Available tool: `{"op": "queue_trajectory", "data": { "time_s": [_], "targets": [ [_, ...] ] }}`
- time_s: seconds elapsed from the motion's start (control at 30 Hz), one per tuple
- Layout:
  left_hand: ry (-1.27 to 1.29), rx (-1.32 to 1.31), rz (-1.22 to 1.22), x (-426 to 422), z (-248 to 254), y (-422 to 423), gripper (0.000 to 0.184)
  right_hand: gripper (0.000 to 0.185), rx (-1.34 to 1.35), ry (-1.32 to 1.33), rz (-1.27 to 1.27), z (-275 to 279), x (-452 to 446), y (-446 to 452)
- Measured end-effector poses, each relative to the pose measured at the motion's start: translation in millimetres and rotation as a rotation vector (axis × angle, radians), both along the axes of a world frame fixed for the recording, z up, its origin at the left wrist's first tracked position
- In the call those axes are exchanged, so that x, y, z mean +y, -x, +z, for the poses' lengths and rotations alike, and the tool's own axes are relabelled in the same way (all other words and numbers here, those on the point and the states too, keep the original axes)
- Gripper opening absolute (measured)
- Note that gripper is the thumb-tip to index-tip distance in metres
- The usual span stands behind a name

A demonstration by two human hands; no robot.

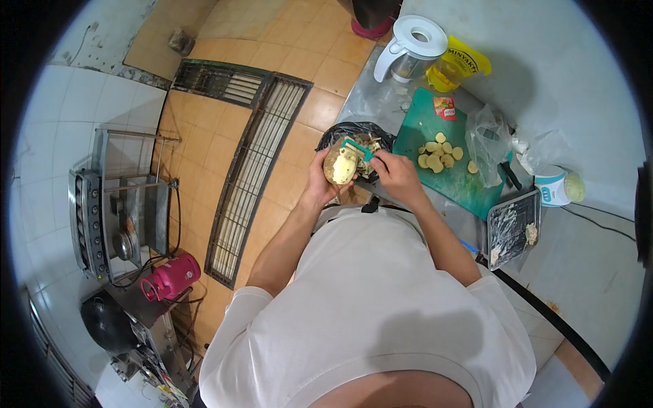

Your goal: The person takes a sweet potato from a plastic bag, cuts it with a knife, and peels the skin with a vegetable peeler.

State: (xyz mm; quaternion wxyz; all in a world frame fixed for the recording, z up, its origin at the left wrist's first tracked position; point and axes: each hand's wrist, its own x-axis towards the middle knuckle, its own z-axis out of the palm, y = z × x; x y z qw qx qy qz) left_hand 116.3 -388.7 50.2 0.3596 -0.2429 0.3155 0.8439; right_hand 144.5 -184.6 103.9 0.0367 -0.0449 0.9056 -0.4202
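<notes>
The potato sits in your left hand, bare and pale yellow on the side facing up, with brown skin remaining toward its upper left edge. Your fingers are wrapped around it, while your right hand pinches the handle of a green peeler, whose head lies against the potato's top. Just beyond your grip, a black bag holds peelings. Right of your grip, a green board bears pale round slices; farther right, a metal tray contains whitish smears and a lump. Both your forearms reach forward, converging at the potato.
</notes>
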Motion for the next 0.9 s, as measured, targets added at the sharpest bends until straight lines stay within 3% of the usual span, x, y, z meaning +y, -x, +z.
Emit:
{"op": "queue_trajectory", "data": {
  "time_s": [0.1, 0.6, 0.9],
  "targets": [
    [0.075, 0.106, -0.033, 7, 11, 2, 0.056, 0.024, 0.041, -0.033, 0.015, 10, -7, 0],
    [0.072, 0.144, -0.042, 8, 11, 4, 0.056, 0.035, -0.016, -0.202, 0.058, 29, -13, 5],
    [0.061, 0.049, -0.032, 2, -2, -8, 0.053, 0.038, -0.098, -0.284, -0.008, -24, -12, 20]
  ]
}}
